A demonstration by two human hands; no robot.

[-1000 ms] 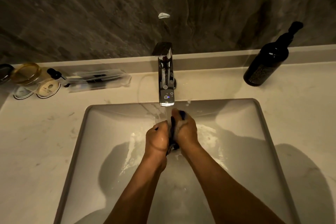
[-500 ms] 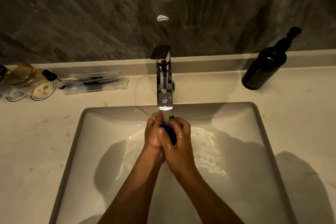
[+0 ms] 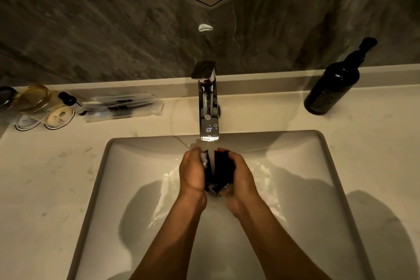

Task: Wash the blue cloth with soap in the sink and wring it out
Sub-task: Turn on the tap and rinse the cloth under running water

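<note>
The blue cloth (image 3: 221, 170), dark and wet, is bunched between both hands over the white sink (image 3: 127, 188). My left hand (image 3: 192, 171) grips its left side and my right hand (image 3: 242, 177) cups its right side. Water runs from the chrome tap (image 3: 208, 107) straight onto the cloth between the hands. A bit of white foam shows by my left fingers. The dark soap pump bottle (image 3: 334, 84) stands on the counter at the back right.
Glass jars (image 3: 34, 98), a small dark dropper bottle and a clear plastic tray (image 3: 122, 107) sit on the counter at the back left. A dark stone wall with a sign rises behind the tap. Foamy water streaks the basin.
The hands have parted a little from a tight clasp, so more of the cloth shows under the stream. A second ago they were rubbing it, with the right hand further forward.
</note>
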